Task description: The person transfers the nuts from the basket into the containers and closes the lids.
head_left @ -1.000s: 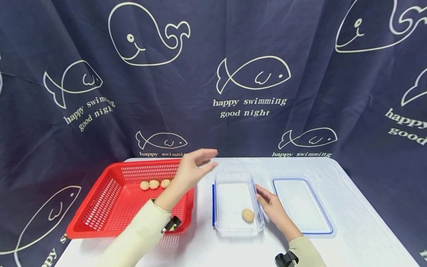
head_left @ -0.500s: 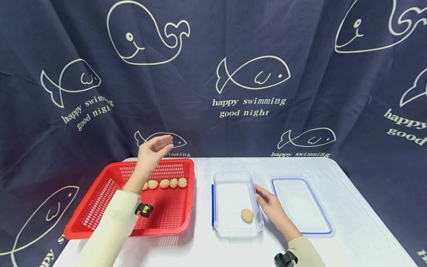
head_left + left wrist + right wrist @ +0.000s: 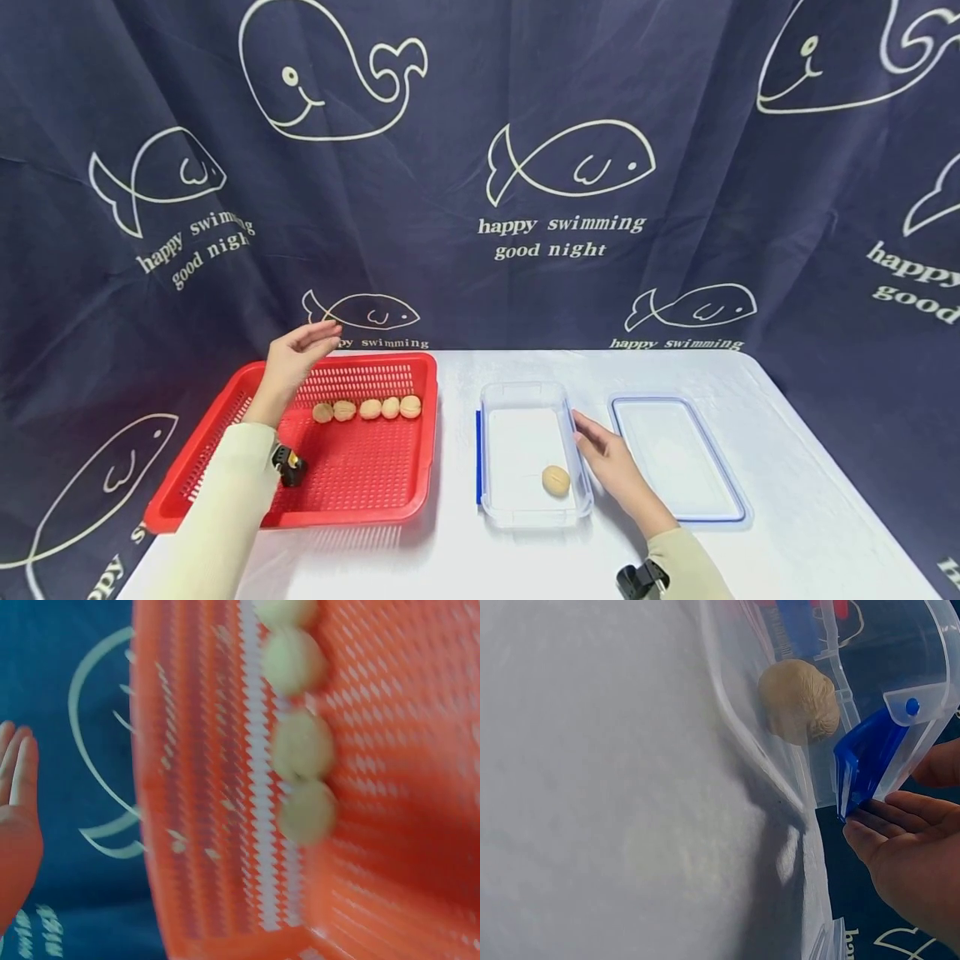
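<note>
My left hand [image 3: 294, 363] hovers over the back-left part of a red plastic basket [image 3: 360, 475], fingers nearly straight, holding nothing. Along the basket's back wall lies a row of several walnuts [image 3: 371, 409], blurred in the left wrist view, where the hand [image 3: 16, 817] shows at the left edge. A clear plastic food container [image 3: 525, 518] stands to the right of the basket, with one walnut [image 3: 556, 481] near its front right corner. My right hand [image 3: 617, 468] rests against the container's right side. Up close, its fairly straight fingers [image 3: 907, 814] touch the blue side latch [image 3: 870, 761].
A clear lid with a blue seal [image 3: 678, 458] lies flat on the white-covered table [image 3: 480, 567], right of my right hand. Behind the table hangs a dark blue curtain [image 3: 450, 167] with fish drawings.
My left hand has moved left from beside the container to above the basket's back-left part, then lowered a little. My right hand and the walnut in the container have stayed in place.
</note>
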`<action>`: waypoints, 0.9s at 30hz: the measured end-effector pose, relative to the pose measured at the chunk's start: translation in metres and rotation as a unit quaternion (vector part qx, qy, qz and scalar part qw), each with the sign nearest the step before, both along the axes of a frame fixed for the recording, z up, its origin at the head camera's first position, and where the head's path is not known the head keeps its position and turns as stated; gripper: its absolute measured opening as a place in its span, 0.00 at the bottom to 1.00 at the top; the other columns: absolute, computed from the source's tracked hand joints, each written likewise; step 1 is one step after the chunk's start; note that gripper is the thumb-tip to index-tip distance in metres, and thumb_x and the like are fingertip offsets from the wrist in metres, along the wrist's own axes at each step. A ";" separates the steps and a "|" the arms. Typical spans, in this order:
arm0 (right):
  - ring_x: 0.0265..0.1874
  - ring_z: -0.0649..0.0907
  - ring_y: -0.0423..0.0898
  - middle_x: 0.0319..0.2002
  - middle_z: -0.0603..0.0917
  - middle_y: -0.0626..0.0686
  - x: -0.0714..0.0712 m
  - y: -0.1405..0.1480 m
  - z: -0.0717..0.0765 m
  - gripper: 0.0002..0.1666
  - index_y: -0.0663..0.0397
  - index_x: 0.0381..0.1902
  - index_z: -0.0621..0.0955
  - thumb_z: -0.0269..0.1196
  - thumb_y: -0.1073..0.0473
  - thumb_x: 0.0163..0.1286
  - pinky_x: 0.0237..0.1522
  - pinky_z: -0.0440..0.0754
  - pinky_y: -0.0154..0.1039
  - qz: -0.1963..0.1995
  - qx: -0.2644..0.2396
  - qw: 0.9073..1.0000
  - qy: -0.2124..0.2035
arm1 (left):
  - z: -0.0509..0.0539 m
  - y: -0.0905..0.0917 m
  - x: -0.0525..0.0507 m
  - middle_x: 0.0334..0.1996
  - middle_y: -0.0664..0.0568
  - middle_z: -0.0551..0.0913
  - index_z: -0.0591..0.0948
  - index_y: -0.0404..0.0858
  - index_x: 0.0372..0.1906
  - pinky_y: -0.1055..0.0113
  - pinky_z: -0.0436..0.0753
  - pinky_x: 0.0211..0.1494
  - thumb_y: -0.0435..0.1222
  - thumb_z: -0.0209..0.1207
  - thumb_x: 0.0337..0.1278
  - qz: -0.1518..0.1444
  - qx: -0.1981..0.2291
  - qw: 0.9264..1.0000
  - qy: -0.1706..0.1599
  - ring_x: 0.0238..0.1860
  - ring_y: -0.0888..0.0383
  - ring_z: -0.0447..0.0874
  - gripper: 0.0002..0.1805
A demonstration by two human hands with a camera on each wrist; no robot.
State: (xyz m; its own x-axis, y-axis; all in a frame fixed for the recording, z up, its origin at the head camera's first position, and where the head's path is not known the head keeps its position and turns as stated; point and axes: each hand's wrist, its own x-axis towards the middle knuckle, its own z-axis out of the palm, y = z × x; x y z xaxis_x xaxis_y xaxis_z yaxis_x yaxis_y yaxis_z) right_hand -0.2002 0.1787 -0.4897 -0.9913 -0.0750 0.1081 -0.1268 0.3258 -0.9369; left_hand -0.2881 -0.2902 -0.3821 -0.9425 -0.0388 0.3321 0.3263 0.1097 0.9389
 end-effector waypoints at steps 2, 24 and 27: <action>0.62 0.73 0.59 0.64 0.71 0.65 0.000 0.000 0.001 0.27 0.66 0.68 0.66 0.53 0.61 0.75 0.62 0.71 0.39 -0.001 0.000 1.000 -0.002 | -0.007 -0.010 -0.001 0.45 0.57 0.86 0.74 0.25 0.59 0.79 0.79 0.47 0.29 0.63 0.58 0.000 -0.019 0.999 -0.025 0.44 0.71 0.83 0.24; 0.63 0.72 0.60 0.64 0.70 0.66 0.000 0.001 0.002 0.27 0.67 0.67 0.66 0.53 0.62 0.74 0.57 0.69 0.23 0.005 -0.007 1.000 -0.003 | -0.050 -0.045 0.002 0.37 0.56 0.86 0.72 0.20 0.59 0.63 0.82 0.50 0.28 0.62 0.58 0.001 -0.131 0.967 -0.220 0.36 0.72 0.81 0.25; 0.63 0.72 0.59 0.64 0.70 0.66 0.000 0.000 0.002 0.27 0.67 0.67 0.66 0.53 0.62 0.74 0.57 0.70 0.24 0.005 -0.007 1.000 -0.005 | -0.054 -0.047 0.005 0.35 0.53 0.87 0.73 0.19 0.57 0.66 0.84 0.44 0.27 0.62 0.57 0.008 -0.150 0.962 -0.228 0.33 0.71 0.81 0.23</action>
